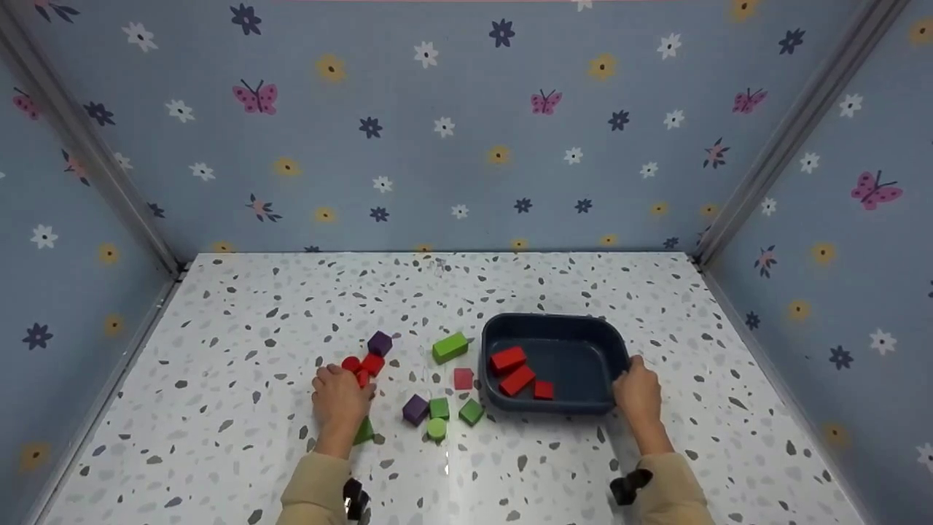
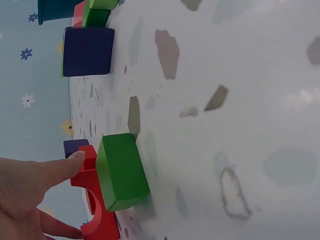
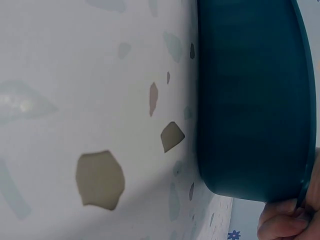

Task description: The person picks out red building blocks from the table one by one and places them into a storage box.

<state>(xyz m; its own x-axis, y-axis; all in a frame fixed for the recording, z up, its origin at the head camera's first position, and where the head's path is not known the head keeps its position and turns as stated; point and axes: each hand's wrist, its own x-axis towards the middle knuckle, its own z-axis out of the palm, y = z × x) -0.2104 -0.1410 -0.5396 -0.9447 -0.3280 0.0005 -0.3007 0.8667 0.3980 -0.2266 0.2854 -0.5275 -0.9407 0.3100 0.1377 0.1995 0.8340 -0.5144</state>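
My left hand [image 1: 341, 399] is at the cluster of blocks on the left, its thumb and fingers at the two ends of a red arch block [image 2: 106, 221]. A green block [image 2: 121, 172] lies right beside the arch. Other red blocks [image 1: 373, 364] and a purple cube [image 1: 380, 343] lie just beyond the fingertips. On the right, my right hand [image 1: 638, 394] grips the rim of a dark blue tray [image 1: 555, 407] at its right side. Three red blocks [image 1: 517, 380] lie in the tray's left part.
Between left hand and tray lie a light green block [image 1: 450, 348], a pinkish red cube [image 1: 463, 378], another purple cube [image 1: 415, 410] and several green pieces [image 1: 439, 408]. Flower-patterned blue walls [image 1: 466, 146] enclose the speckled white table [image 1: 240, 350] at the back and sides.
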